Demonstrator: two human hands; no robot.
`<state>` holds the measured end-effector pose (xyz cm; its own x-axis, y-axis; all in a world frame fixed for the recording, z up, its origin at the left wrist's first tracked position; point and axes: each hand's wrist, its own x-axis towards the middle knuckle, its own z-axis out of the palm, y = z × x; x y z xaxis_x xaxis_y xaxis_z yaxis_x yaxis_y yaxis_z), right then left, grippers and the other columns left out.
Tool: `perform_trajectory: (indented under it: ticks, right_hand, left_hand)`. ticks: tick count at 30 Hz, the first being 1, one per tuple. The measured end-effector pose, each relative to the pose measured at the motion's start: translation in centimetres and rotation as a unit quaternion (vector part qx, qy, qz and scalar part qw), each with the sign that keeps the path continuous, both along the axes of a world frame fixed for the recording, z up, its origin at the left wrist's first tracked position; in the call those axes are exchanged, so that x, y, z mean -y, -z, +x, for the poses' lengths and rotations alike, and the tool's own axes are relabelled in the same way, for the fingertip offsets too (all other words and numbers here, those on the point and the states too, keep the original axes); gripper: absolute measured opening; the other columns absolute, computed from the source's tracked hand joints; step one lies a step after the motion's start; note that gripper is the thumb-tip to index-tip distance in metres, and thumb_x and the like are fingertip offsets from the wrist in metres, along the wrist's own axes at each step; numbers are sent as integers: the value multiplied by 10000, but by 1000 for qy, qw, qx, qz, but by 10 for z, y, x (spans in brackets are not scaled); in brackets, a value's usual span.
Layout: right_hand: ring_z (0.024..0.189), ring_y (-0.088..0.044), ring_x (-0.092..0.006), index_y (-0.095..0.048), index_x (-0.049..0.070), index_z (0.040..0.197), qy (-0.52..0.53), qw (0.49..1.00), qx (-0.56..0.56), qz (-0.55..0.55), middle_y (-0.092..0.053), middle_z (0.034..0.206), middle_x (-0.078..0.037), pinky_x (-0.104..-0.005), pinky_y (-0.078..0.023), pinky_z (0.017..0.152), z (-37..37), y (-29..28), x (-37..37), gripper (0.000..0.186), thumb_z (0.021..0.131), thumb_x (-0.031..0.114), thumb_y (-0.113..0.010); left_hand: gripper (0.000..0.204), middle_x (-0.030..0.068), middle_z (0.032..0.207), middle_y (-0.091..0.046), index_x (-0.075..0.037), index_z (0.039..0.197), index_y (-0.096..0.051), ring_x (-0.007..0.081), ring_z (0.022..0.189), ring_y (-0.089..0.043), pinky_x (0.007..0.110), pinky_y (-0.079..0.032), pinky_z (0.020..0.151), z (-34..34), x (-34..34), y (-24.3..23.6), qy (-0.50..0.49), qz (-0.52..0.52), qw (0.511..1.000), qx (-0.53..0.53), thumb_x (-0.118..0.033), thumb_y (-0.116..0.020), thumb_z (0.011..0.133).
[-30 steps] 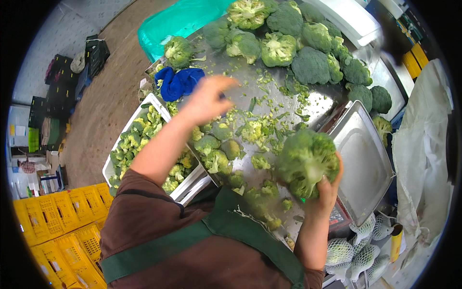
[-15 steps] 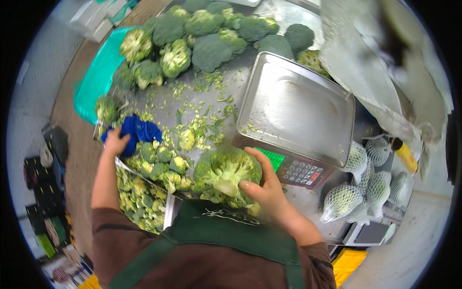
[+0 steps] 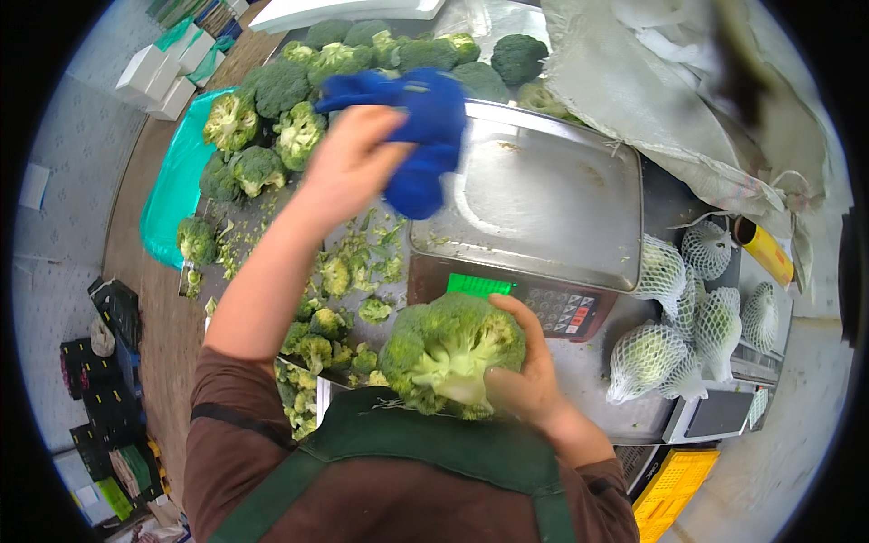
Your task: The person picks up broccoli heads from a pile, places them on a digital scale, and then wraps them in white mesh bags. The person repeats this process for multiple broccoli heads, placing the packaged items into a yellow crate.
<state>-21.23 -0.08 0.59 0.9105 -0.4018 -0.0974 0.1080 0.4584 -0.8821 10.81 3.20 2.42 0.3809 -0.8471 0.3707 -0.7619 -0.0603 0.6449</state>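
Observation:
Close in front of my apron, my right hand [image 3: 532, 371] grips a large broccoli head [image 3: 448, 348], its pale stem turned toward me. My left hand [image 3: 362, 154] is raised over the table with a crumpled blue cloth [image 3: 421, 136] in its fingers. The cloth hangs beside the left edge of the scale's steel pan [image 3: 552, 195], slightly blurred by motion. Behind it, whole broccoli heads [image 3: 281, 86] are heaped at the far left. Small cut florets [image 3: 321, 339] lie under my left forearm, partly hidden by it.
The scale's keypad and green display [image 3: 480, 286] face me. Netted broccoli heads [image 3: 647, 357] lie at the right beside a yellow tube [image 3: 765, 251]. A teal bag [image 3: 172, 213] hangs over the table's left edge. White sheeting [image 3: 634, 100] drapes at the far right; a yellow crate [image 3: 677, 484] stands below.
My left hand has lifted the blue cloth from the table's left side and carried it right and away from me, up to the scale. The right hand still holds the broccoli head.

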Motion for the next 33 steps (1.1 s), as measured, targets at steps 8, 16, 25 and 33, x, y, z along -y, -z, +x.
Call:
perform_trajectory:
  ticks: [8,16,25,33]
  right_hand:
    - [1203,-444,-187,-310,49,1423,54,992,25,-115,-455,1305,-110,-338,-331,1038,-37,9,17,735,788,89,-679]
    - [1243,-429,-224,-308,36,1413,123,992,18,-35,-420,1361,-146,-367,-338,1045,-64,20,21,780,742,90,-701]
    - [1235,-460,-276,-315,22,1397,174,984,36,23,-441,1355,-183,-398,-359,1045,-64,10,14,786,728,137,-713]
    - [1194,-501,-300,-319,19,1393,268,963,11,-10,-483,1307,-194,-414,-391,1031,-50,-11,13,843,708,258,-749]
  left_hand:
    - [450,174,1405,-415,-89,1318,-508,412,1364,-273,579,-292,1065,-90,175,57,166,179,941,233,-350,-459,955]
    - [360,150,1264,-506,-55,1130,-573,339,1316,-352,563,-316,1039,-162,182,47,408,133,887,173,-332,-528,905]
    - [188,101,1076,-587,-79,917,-636,308,1022,-565,389,-519,809,-9,25,-2,202,161,910,324,-104,-648,731]
    - [241,149,982,-634,-15,1084,-614,259,922,-613,342,-472,816,100,-114,26,-281,41,952,112,-164,-548,906]
